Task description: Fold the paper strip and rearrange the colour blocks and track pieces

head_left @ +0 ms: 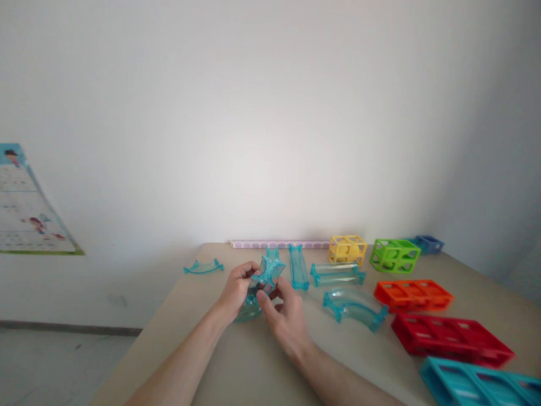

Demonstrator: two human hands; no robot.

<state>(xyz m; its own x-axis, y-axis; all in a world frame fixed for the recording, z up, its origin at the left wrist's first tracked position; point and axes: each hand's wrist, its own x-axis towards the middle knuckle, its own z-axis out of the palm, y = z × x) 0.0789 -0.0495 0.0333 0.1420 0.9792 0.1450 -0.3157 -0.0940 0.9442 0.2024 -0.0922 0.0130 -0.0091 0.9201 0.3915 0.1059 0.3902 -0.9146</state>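
Between my two hands is a clear teal plastic track piece (pixel 270 270) with flared ends, lifted above the table. My left hand (pixel 236 290) pinches it from the left side. From the right, my right hand (pixel 285 313) has its thumb and fingers closed around its lower part. Under and behind the hands lies another clear teal curved piece (pixel 248 310), partly hidden by them. A straight clear teal track (pixel 298 268) lies just beyond my right hand.
More clear teal tracks lie right (pixel 338 274) and left (pixel 204 267). Yellow (pixel 347 250), green (pixel 395 255), orange (pixel 413 295), red (pixel 452 340) and turquoise (pixel 482 382) frame blocks line the table's right side. A wall stands behind; the table's left edge drops to the floor.
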